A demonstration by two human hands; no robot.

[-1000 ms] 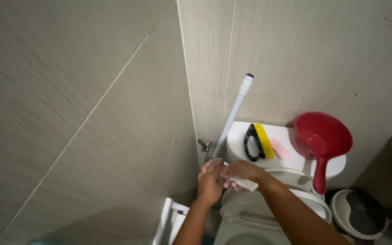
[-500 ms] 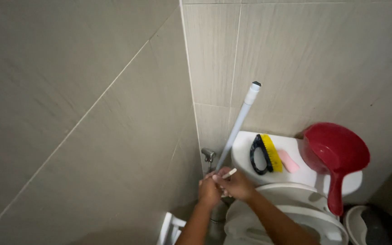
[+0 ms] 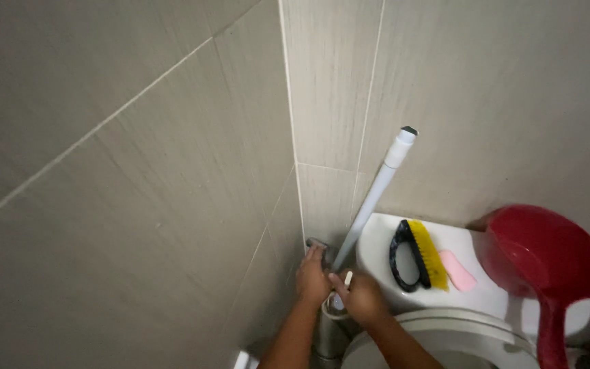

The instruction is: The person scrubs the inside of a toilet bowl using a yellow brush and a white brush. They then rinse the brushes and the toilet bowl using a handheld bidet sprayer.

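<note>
My left hand (image 3: pixel 312 277) reaches into the tiled corner with its fingers on a small metal wall valve (image 3: pixel 317 243). Just right of it, my right hand (image 3: pixel 364 301) pinches a small white piece (image 3: pixel 347 278) beside the foot of a long white pole (image 3: pixel 375 195). The pole leans upward against the wall tiles. Below my hands a grey metal tube (image 3: pixel 325 335) runs down beside the toilet; its lower end is out of frame.
A white toilet tank (image 3: pixel 377 249) carries a black and yellow scrub brush (image 3: pixel 419 254) and a pink soap bar (image 3: pixel 457 270). A red dipper (image 3: pixel 548 260) rests on the tank's right end. The toilet lid (image 3: pixel 445 335) is below. Beige tiled walls meet at the corner.
Both hands have moved from the front of the toilet tank into the corner by the wall valve. The view has shifted closer and to the left.
</note>
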